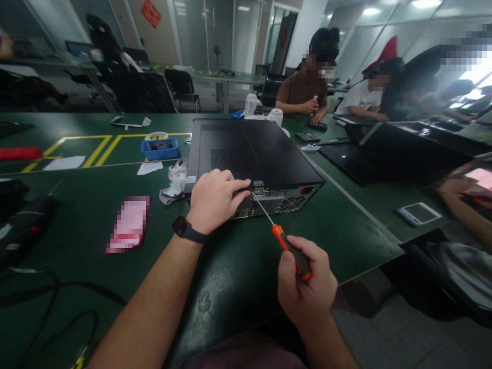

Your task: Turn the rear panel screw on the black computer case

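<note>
A black computer case [246,148] lies on its side on the green table, its rear panel with ports and a fan grille facing me. My right hand [307,282] is wrapped around the orange and black handle of a screwdriver [282,238]. The shaft points up and left, and its tip meets the rear edge of the case. Right at that tip, the thumb and forefinger of my left hand [217,197] are brought together. What lies between them, if anything, is too small to make out. The left palm rests against the case's near left corner.
Left of the case are white gloves [175,182], a blue bin [159,147] with a tape roll, and a pink-red phone [128,223]. Cables and a black power tool [26,225] lie far left. At right are a white device [418,212], black panels [357,159] and a co-worker's arm.
</note>
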The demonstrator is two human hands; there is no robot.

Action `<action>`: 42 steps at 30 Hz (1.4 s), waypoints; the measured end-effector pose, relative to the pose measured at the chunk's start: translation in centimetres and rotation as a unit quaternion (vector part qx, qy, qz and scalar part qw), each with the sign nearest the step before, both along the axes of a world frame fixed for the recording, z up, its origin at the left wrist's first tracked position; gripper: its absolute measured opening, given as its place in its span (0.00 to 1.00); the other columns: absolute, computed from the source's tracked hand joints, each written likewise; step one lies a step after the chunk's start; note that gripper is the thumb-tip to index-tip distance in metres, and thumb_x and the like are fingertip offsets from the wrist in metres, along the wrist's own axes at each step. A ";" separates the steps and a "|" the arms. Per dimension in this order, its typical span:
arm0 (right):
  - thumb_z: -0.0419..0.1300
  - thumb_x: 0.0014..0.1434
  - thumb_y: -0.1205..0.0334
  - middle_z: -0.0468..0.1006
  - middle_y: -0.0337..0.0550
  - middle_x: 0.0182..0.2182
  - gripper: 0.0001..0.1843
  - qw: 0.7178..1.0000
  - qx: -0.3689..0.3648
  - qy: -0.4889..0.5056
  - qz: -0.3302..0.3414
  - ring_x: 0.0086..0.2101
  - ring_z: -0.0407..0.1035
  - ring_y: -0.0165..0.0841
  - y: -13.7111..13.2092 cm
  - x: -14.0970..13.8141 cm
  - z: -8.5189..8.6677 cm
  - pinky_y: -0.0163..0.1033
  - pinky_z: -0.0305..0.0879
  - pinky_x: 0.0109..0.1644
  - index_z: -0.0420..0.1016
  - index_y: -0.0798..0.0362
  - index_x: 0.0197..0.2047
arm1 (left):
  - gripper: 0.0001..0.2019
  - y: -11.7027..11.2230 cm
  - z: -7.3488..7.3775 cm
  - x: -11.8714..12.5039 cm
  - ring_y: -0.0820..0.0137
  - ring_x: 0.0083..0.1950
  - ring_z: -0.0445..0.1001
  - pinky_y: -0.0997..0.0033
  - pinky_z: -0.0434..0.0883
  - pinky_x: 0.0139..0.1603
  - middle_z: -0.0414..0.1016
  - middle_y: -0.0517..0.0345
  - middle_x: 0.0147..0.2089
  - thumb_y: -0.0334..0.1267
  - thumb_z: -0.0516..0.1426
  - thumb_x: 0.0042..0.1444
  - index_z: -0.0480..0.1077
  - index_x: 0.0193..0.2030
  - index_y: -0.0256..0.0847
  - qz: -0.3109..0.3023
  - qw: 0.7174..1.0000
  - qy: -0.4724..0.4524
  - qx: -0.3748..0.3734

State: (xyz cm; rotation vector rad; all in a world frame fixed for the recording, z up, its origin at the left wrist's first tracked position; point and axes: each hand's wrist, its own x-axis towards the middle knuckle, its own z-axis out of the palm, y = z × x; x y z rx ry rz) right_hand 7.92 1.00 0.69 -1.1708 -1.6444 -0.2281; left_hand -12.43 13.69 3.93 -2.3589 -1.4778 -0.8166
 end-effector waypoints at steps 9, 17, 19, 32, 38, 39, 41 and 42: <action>0.59 0.69 0.62 0.85 0.43 0.38 0.12 0.999 -0.044 0.011 -0.008 0.33 0.82 0.33 -0.1 0.3 -0.2 0.35 0.78 0.35 0.74 0.51 0.54 | 0.15 -0.1 0.1 0.1 0.59 0.42 0.72 0.60 0.62 0.39 0.77 0.55 0.38 0.50 0.61 0.68 0.83 0.55 0.51 -0.003 1.000 -0.001 -0.005; 0.61 0.65 0.68 0.84 0.44 0.40 0.12 1.000 -0.016 0.005 0.010 0.37 0.81 0.31 -0.1 0.0 0.3 0.34 0.78 0.41 0.75 0.53 0.52 | 0.14 -0.1 0.0 0.0 0.59 0.43 0.72 0.60 0.61 0.39 0.77 0.55 0.38 0.50 0.61 0.68 0.83 0.55 0.52 -0.003 1.000 -0.004 -0.009; 0.61 0.66 0.69 0.85 0.43 0.40 0.12 1.000 -0.021 0.016 0.009 0.34 0.81 0.30 -0.1 0.0 0.1 0.34 0.78 0.40 0.76 0.52 0.53 | 0.14 -0.1 0.0 0.0 0.59 0.42 0.72 0.60 0.62 0.39 0.77 0.55 0.38 0.50 0.61 0.68 0.83 0.55 0.52 -0.004 1.000 -0.004 -0.008; 0.60 0.64 0.68 0.81 0.45 0.41 0.13 0.998 -0.041 -0.001 0.048 0.40 0.79 0.32 -0.3 0.1 0.6 0.37 0.78 0.45 0.74 0.54 0.53 | 0.14 -0.2 0.1 0.0 0.59 0.42 0.72 0.60 0.61 0.39 0.77 0.55 0.38 0.49 0.61 0.68 0.83 0.55 0.52 -0.006 1.000 -0.007 -0.002; 0.60 0.66 0.71 0.84 0.43 0.40 0.13 0.999 -0.036 0.006 0.028 0.37 0.81 0.30 -0.2 0.2 0.1 0.34 0.78 0.42 0.76 0.53 0.53 | 0.14 -0.1 0.1 0.0 0.59 0.42 0.72 0.60 0.61 0.38 0.77 0.55 0.37 0.50 0.61 0.68 0.83 0.55 0.52 -0.004 1.000 -0.005 -0.007; 0.60 0.67 0.70 0.85 0.42 0.39 0.13 0.999 -0.039 0.007 0.021 0.35 0.81 0.30 -0.2 0.2 0.0 0.33 0.77 0.41 0.76 0.53 0.53 | 0.15 -0.1 0.1 0.0 0.59 0.43 0.72 0.60 0.61 0.38 0.77 0.55 0.37 0.50 0.61 0.68 0.83 0.55 0.52 -0.004 1.000 -0.004 -0.008; 0.59 0.69 0.68 0.85 0.41 0.37 0.11 0.999 -0.043 0.008 0.010 0.32 0.81 0.29 -0.2 0.1 0.0 0.32 0.77 0.38 0.76 0.52 0.53 | 0.15 -0.1 0.0 0.0 0.59 0.43 0.73 0.60 0.61 0.39 0.77 0.55 0.38 0.51 0.61 0.68 0.83 0.55 0.52 -0.003 1.000 -0.005 -0.010; 0.59 0.70 0.67 0.85 0.41 0.37 0.11 0.999 -0.040 0.006 0.006 0.31 0.81 0.29 -0.2 0.1 0.0 0.33 0.77 0.37 0.76 0.52 0.53 | 0.15 0.0 0.0 0.0 0.59 0.43 0.73 0.60 0.61 0.39 0.77 0.55 0.38 0.51 0.61 0.68 0.83 0.55 0.52 -0.003 1.000 -0.006 -0.012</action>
